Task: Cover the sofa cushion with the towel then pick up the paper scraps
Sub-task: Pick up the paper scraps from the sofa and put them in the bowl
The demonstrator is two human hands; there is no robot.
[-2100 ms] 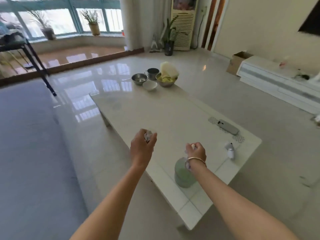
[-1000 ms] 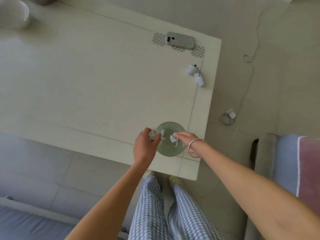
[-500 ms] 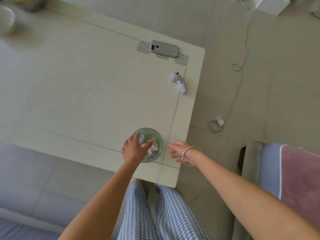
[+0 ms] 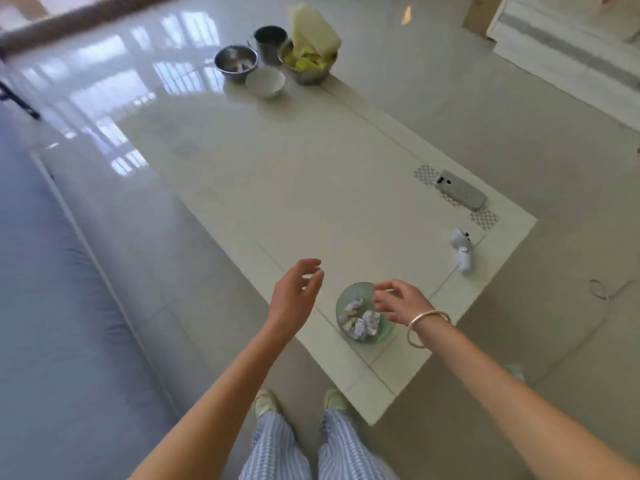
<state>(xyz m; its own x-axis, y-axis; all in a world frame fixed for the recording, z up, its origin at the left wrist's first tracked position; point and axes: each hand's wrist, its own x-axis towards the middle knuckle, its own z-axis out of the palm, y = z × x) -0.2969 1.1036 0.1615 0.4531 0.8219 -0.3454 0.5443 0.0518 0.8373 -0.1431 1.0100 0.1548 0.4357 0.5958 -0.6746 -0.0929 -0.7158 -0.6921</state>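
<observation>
Paper scraps [image 4: 362,323] are lying crumpled in a green bowl [image 4: 356,293] just beneath the spread, empty fingers [image 4: 382,294] of the right hand [image 4: 401,303]; the left hand [image 4: 294,296] is hovering open, empty. Probably light and soft; pinching any fold suits.

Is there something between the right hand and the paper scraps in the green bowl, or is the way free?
Nothing visible stands in the way. The paper scraps lie uncovered in the bowl, and the right hand is open just above its right side. The left hand is open too, left of the bowl.
</observation>
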